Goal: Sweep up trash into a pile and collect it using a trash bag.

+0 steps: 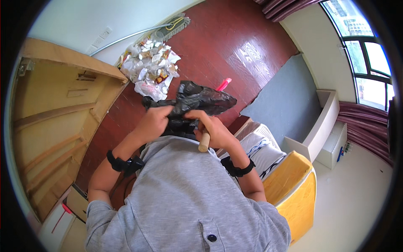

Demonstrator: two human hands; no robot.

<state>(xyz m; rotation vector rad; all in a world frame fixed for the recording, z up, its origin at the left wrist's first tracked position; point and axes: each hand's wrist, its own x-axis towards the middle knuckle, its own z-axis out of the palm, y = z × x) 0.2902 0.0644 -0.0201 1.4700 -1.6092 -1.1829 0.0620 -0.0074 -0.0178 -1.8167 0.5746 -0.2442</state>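
Hands meet at chest height, left hand (154, 122) and right hand (210, 128) both pinching a crumpled black bag (201, 101), right also clamping a wooden stick (204, 143); spreading the rim evenly should open it best.

Both forearms rise from the lower edge, elbows bent and wrists drawn close before the chest. The left hand (155, 122) is curled shut in a grip; the right hand (210, 128) is closed too, fingers pinched.
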